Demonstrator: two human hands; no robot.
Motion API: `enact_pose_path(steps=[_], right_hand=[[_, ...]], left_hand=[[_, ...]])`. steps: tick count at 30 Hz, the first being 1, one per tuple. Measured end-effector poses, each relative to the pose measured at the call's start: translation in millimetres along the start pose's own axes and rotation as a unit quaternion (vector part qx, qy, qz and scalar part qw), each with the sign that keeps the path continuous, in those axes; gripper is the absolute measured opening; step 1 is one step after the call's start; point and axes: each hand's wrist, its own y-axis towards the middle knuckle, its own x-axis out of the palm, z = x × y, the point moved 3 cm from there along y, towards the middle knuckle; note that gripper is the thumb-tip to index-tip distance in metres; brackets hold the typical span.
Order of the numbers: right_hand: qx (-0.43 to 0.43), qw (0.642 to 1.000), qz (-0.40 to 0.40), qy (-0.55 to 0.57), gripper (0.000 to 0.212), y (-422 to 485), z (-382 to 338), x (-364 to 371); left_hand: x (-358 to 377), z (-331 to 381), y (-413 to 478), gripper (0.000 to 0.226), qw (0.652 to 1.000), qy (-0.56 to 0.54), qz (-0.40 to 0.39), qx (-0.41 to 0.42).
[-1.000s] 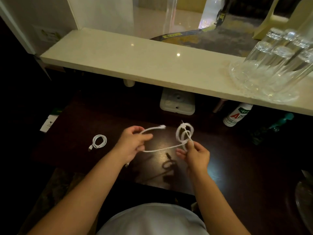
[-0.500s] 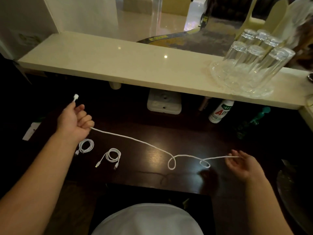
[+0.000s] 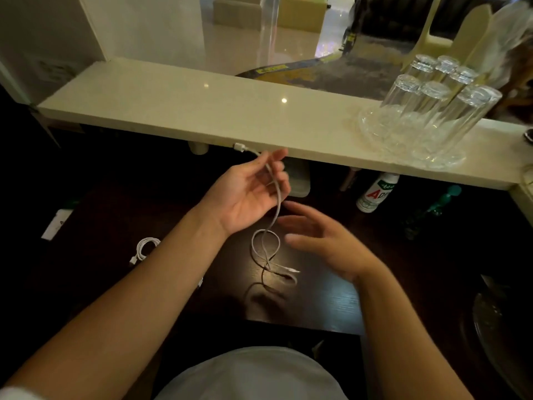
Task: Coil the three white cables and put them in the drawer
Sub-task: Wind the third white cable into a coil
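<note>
My left hand [image 3: 248,194] is raised palm up above the dark desk [image 3: 331,301] and pinches one end of a loose white cable [image 3: 277,209] between its fingertips. The plug sticks out past my fingers toward the shelf. The cable hangs down, makes a loop above the desk and ends in a plug lying on the wood. My right hand [image 3: 323,241] is blurred, fingers spread, just right of the hanging cable and holding nothing. A coiled white cable [image 3: 145,248] lies on the desk at the left. Another cable is almost hidden under my left forearm. No drawer is visible.
A cream stone shelf [image 3: 202,111] runs across above the desk, carrying a glass tray of upturned tumblers [image 3: 427,111] at the right. Under it stand a white box [image 3: 298,180], a white bottle [image 3: 376,193] and a green bottle [image 3: 432,206]. A white card [image 3: 56,223] lies far left.
The cable was stretched wide between both hands. My left hand has swung in to the middle and lifted its end. My right hand has let go and moved in beside the cable.
</note>
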Motion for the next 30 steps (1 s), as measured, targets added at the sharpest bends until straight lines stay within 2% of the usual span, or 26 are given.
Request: enact_pose_path(steps=[1, 3, 4, 6, 8, 10, 11, 13, 15, 17, 18, 20, 22, 24, 27, 29, 30], right_hand=[[-0.021, 0.999, -0.036, 0.015, 0.048, 2, -4, 17], [-0.06, 0.997, -0.046, 0.006, 0.023, 3, -11, 34], [-0.081, 0.995, -0.039, 0.031, 0.014, 2, -17, 34], [-0.123, 0.984, -0.012, 0.125, 0.011, -2, -35, 27], [-0.165, 0.959, 0.019, 0.23, 0.014, -7, -58, 13], [-0.189, 0.929, 0.056, 0.312, 0.015, -6, -80, -5], [-0.193, 0.915, 0.079, 0.345, 0.015, -4, -89, -15], [-0.19, 0.902, 0.145, 0.36, 0.012, -1, -104, -31], [-0.171, 0.909, 0.201, 0.324, 0.01, -2, -110, -38], [-0.151, 0.915, 0.231, 0.293, 0.008, -7, -108, -37], [-0.145, 0.914, 0.241, 0.291, 0.008, -11, -107, -34], [-0.147, 0.906, 0.26, 0.302, 0.01, -21, -107, -26], [-0.159, 0.894, 0.276, 0.316, 0.011, -36, -110, -13], [-0.179, 0.888, 0.262, 0.333, 0.009, -54, -119, 5], [-0.199, 0.889, 0.217, 0.349, 0.012, -86, -133, 45], [-0.198, 0.888, 0.203, 0.363, 0.014, -109, -137, 74], [-0.194, 0.886, 0.2, 0.37, 0.014, -120, -136, 88]], left_hand=[[7, 2, 4, 0.028, 1.0, 0.004, -0.017, 0.0], [19, 10, 10, 0.03, 0.998, 0.048, -0.032, 0.014], [24, 15, 12, 0.033, 0.995, 0.096, -0.027, 0.027], [31, 22, 14, 0.049, 0.967, 0.25, -0.007, 0.039], [36, 15, 10, 0.07, 0.925, 0.379, -0.034, -0.01], [36, -3, 0, 0.081, 0.895, 0.423, -0.101, -0.102], [33, -12, -8, 0.079, 0.88, 0.436, -0.127, -0.14], [25, -25, -23, 0.062, 0.853, 0.467, -0.161, -0.171], [19, -31, -36, 0.046, 0.866, 0.441, -0.177, -0.156], [17, -28, -47, 0.04, 0.891, 0.401, -0.162, -0.139], [16, -25, -52, 0.037, 0.89, 0.415, -0.148, -0.119], [18, -17, -62, 0.029, 0.853, 0.499, -0.132, -0.08], [21, -12, -78, 0.026, 0.81, 0.566, -0.133, -0.077], [20, -11, -96, 0.025, 0.794, 0.595, -0.111, -0.059], [15, -6, -131, 0.021, 0.775, 0.627, -0.043, 0.062], [8, -1, -162, 0.023, 0.736, 0.662, -0.006, 0.141], [6, 2, -180, 0.025, 0.696, 0.695, -0.002, 0.179]])
